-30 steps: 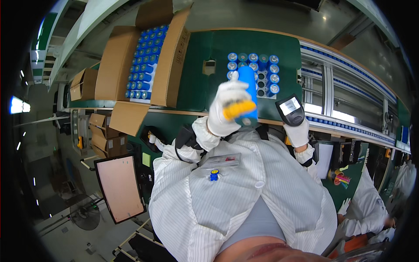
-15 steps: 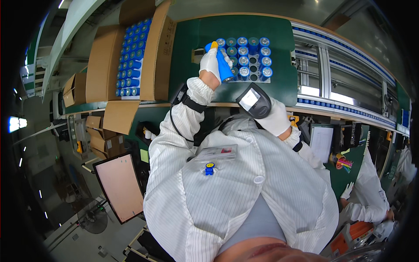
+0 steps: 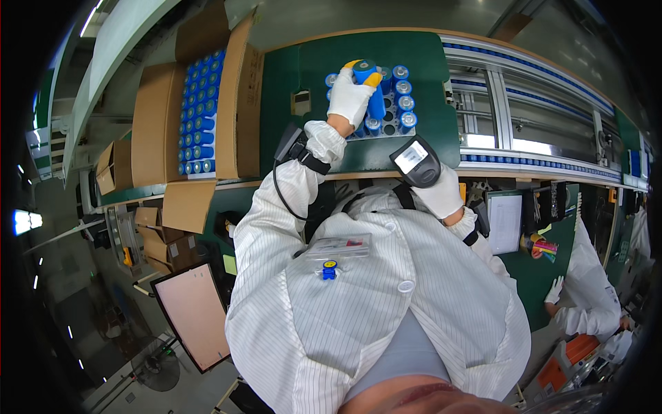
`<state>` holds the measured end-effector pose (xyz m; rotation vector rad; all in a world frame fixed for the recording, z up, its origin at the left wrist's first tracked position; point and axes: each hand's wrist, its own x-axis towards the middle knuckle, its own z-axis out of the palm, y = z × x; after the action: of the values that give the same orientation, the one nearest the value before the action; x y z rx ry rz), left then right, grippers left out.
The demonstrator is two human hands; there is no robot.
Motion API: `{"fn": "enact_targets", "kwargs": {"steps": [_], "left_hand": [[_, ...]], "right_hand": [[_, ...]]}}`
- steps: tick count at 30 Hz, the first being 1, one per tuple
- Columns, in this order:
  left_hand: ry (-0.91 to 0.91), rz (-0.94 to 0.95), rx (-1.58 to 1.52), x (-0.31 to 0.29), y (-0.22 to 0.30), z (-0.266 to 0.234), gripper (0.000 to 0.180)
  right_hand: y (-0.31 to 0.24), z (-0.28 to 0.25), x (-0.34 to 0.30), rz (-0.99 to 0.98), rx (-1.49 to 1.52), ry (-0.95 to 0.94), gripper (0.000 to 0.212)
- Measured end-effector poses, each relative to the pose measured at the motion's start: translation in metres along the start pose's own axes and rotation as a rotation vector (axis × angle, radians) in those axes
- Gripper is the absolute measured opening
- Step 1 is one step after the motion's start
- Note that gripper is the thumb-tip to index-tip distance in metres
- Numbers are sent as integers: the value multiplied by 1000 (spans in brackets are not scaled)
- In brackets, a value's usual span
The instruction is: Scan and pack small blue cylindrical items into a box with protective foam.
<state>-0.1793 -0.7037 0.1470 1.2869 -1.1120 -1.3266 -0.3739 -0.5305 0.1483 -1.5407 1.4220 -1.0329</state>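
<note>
Upper middle, the white-gloved left hand (image 3: 350, 100) holds a shiny blue tube (image 3: 376, 104); tipping could knock nearby tubes (image 3: 405, 103). White-gloved right hand (image 3: 439, 194) holds a black scanner (image 3: 423, 170).

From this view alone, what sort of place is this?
Probably a factory workstation: a carton packed with blue cylinders, what looks like a conveyor beside the bench, and a handheld scanner in the gloved right hand.

Green worktable (image 3: 296, 65), open cardboard box (image 3: 241, 110) at left, pale holed tray (image 3: 382, 134) further right
</note>
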Motion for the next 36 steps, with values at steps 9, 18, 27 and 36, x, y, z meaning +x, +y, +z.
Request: {"fn": "enact_targets", "kwargs": {"steps": [9,18,27,36], "left_hand": [[-83,255,428,19,-37,11,46],[-4,511,1205,33,-79,10,38],[107,289,1427,36,-78,26,32],[86,169,1554,34,-56,35,31]], "right_hand": [[21,-11,-8,70,-126,111,29],[34,-16,-4,61,-157,126,31],[35,-17,1,89,-117,115,30],[28,-19,7,126,-136,81,29]]}}
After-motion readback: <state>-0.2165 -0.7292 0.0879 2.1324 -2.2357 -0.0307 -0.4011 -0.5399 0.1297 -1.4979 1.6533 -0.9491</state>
